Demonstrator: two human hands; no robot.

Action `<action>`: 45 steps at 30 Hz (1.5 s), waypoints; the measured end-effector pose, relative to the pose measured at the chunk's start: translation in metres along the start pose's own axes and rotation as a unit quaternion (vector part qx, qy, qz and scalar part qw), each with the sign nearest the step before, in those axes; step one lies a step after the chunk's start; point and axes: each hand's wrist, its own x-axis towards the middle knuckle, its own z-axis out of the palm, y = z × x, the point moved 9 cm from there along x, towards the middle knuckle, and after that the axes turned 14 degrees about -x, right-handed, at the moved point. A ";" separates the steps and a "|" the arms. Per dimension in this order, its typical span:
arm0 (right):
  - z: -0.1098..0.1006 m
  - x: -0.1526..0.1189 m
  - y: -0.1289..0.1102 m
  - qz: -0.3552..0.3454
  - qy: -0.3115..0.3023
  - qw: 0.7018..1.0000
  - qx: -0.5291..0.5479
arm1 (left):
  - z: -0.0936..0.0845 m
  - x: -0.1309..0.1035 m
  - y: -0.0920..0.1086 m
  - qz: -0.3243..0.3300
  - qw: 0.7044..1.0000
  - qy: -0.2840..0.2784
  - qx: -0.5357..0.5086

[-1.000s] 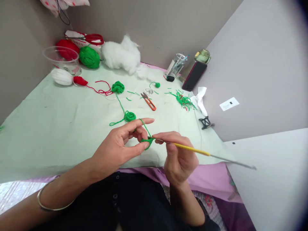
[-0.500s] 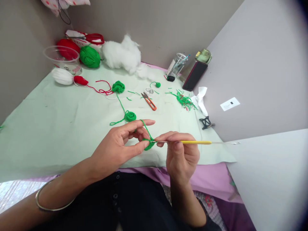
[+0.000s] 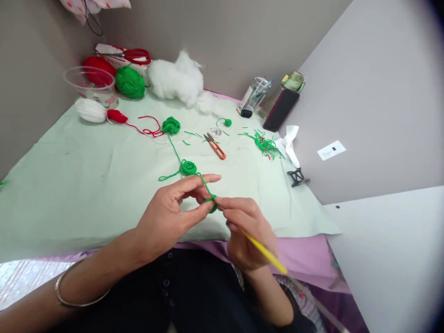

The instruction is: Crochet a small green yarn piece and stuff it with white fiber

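Observation:
Between thumb and fingertips, my left hand pinches a small green crochet piece. Green yarn runs over its raised index finger down to the piece. My right hand is closed around a crochet hook with a yellow handle, its back end slanting down to the right. The hook's tip is at the crochet piece, hidden by my fingers. Just beyond my left hand lies a loose green yarn coil, and a strand links it to another green yarn bundle farther back.
Orange thread snips lie mid-table, left of green yarn scraps. Along the back are white stuffing, a green yarn ball, a clear plastic tub and red scissors. A phone leans against a bottle.
My right hand has turned and moved slightly left, so the crochet hook swings from nearly level to slanting down to the right. The green piece has shifted a little left.

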 end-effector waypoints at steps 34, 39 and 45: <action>-0.003 0.003 0.040 0.263 0.034 0.944 0.199 | -0.008 0.009 -0.003 -0.039 0.998 -0.050 -0.025; 0.004 0.007 0.037 0.242 -0.003 0.943 0.228 | -0.005 0.007 -0.009 -0.060 0.995 -0.077 -0.036; 0.013 0.012 0.030 0.200 0.028 0.962 0.186 | 0.012 0.006 -0.026 -0.118 0.962 -0.088 -0.230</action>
